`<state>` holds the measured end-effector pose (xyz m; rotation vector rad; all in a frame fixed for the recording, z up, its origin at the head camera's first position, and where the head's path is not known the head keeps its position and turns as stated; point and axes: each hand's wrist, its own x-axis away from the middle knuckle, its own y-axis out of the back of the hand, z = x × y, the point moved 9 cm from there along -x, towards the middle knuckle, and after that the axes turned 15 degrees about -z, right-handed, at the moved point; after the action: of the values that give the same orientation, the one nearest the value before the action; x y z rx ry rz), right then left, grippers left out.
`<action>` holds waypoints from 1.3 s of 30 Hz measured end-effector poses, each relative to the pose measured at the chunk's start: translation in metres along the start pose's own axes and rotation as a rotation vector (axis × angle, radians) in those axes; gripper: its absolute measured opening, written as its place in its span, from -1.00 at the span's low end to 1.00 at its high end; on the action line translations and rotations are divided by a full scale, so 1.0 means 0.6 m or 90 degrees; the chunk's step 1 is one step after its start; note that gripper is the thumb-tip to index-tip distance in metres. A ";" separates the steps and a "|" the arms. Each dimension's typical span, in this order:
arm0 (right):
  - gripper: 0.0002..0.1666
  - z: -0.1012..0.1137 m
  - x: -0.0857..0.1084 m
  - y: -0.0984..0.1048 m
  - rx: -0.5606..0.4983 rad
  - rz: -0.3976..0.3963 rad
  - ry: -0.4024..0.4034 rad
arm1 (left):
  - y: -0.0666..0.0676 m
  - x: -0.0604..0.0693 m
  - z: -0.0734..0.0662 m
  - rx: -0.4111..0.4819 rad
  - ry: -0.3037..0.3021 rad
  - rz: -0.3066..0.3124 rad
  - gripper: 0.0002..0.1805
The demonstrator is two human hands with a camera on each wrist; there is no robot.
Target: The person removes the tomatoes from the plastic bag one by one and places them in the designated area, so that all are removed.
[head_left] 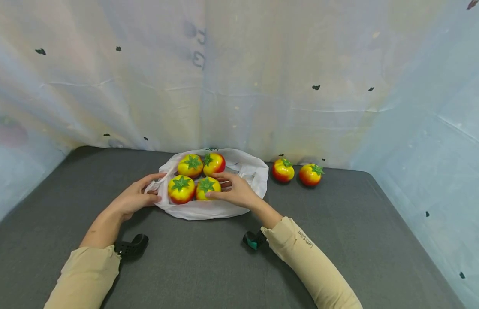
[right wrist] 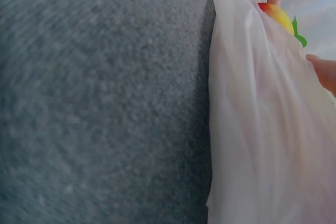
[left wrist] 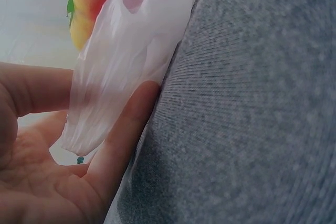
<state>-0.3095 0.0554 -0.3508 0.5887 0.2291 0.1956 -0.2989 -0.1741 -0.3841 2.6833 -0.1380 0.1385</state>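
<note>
A white plastic bag lies spread with its mouth upward, holding several yellow-and-red tomatoes with green star-shaped tops. My left hand holds the bag's left edge; in the left wrist view, the crumpled edge of the bag passes between thumb and fingers. Reaching in from the right, my right hand grips the front right tomato with thumb and fingers at its right side. Next to that one sits another front tomato. The bag's wall hides most of the right hand in the right wrist view.
Two more tomatoes, one nearer the bag and one farther right, stand on the dark grey tabletop. Pale sheeting hangs behind the table and along both sides.
</note>
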 end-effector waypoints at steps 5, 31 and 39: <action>-0.33 -0.002 -0.001 -0.002 0.019 0.004 0.001 | -0.002 -0.001 -0.002 -0.003 -0.005 -0.010 -0.19; -0.29 -0.011 0.009 0.042 0.017 -0.062 -0.025 | -0.007 -0.001 0.003 0.000 0.004 -0.003 -0.18; -0.31 -0.016 0.010 0.069 0.016 -0.094 -0.030 | -0.004 -0.002 0.001 -0.007 0.007 -0.004 -0.18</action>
<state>-0.3114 0.0957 -0.3359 0.5982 0.2287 0.0369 -0.3000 -0.1720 -0.3856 2.6709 -0.1258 0.1498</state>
